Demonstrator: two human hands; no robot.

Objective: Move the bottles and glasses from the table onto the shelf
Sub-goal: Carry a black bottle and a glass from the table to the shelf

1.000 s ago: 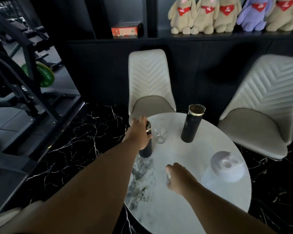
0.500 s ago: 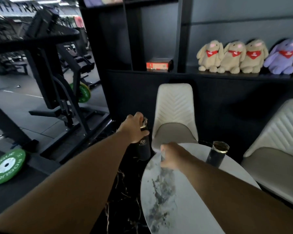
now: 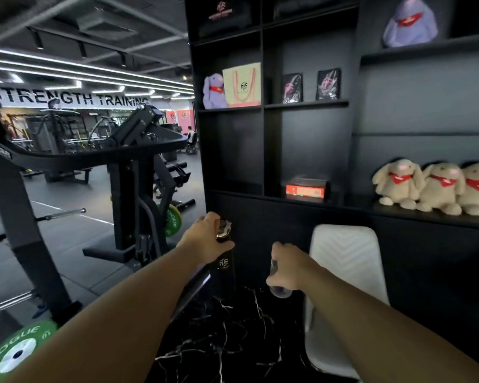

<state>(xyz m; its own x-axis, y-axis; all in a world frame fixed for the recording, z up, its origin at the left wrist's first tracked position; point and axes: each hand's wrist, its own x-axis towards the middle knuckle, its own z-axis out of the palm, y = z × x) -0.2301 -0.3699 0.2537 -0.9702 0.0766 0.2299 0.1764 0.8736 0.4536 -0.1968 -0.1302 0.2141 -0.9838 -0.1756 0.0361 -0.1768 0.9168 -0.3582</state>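
Left hand (image 3: 205,239) grips black bottle (image 3: 224,268) near cap, right hand (image 3: 289,265) wraps glass (image 3: 279,291); carry both upright, set on shelf (image 3: 302,201) beside red box (image 3: 306,189)

One head-worn view looks forward and slightly down along both outstretched arms, close behind the left hand (image 3: 205,240) and right hand (image 3: 288,268), toward the shelf (image 3: 304,105) beyond them.

Bottle (image 3: 223,265) in left hand (image 3: 205,240), glass (image 3: 277,283) in right hand (image 3: 289,265), before the shelf (image 3: 302,201).
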